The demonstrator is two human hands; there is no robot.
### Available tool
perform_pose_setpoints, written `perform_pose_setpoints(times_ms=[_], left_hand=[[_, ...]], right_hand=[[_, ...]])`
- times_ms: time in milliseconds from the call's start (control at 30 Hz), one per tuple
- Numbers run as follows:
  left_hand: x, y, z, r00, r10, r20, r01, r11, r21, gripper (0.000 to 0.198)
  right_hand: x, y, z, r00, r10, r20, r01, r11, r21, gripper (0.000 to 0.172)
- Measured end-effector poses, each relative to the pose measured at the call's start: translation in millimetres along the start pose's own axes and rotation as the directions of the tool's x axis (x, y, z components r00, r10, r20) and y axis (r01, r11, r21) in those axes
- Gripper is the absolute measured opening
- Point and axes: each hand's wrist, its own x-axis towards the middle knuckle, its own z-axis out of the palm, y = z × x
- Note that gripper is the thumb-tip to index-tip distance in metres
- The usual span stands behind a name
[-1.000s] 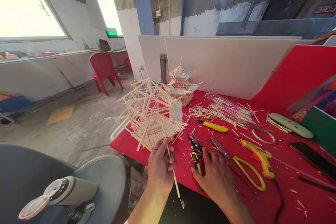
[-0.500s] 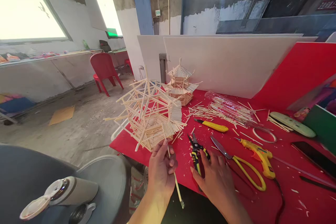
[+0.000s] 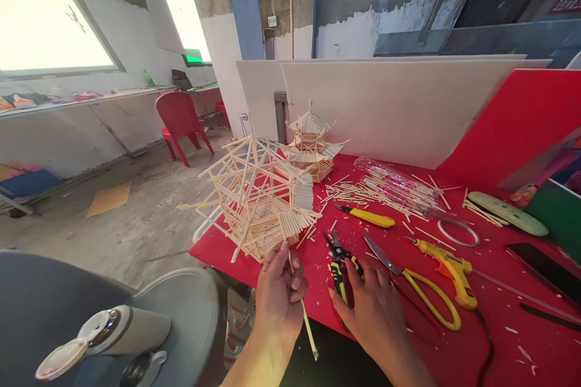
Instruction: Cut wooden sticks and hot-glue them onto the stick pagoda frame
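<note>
Between the fingers of my left hand [image 3: 278, 290] is a thin wooden stick [image 3: 308, 328], slanting down toward the table's front edge. Just beyond that hand stands a large open framework of sticks [image 3: 256, 193], partly covered with flat rows of sticks. My right hand [image 3: 372, 302] rests over the handles of black and yellow cutters [image 3: 338, 272], its fingers spread and touching them. Scissors with yellow handles [image 3: 426, 296] lie to its right.
On the red table [image 3: 313, 281] are a small stick pagoda [image 3: 312, 145], a yellow knife [image 3: 372, 217], loose sticks, a bagged bundle [image 3: 402, 187], a glue gun [image 3: 449, 269] and a phone [image 3: 544, 269]. A bottle [image 3: 131, 329] lies on a grey stool [image 3: 190, 302].
</note>
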Motion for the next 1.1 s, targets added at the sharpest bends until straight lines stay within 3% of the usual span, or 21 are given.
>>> perform_pose_setpoints(times_ms=[267, 667, 1100], left_hand=[[-0.5, 0.1, 2.1, 1.0, -0.008, -0.011, 0.008, 1.0, -0.003, 0.025], [-1.2, -0.3, 1.0, 1.0, -0.005, -0.006, 0.005, 1.0, -0.012, 0.03], [-3.1, 2.6, 5.3, 0.999, -0.044, -0.006, 0.044, 0.999, -0.032, 0.023]], right_hand=[[-1.3, 0.3, 1.5, 1.0, -0.002, -0.012, 0.002, 1.0, 0.009, 0.061], [-1.5, -0.1, 0.4, 1.0, -0.006, -0.021, 0.006, 1.0, 0.005, 0.06], [-1.0, 0.5, 0.1, 1.0, -0.001, 0.003, 0.001, 1.0, -0.006, 0.061]])
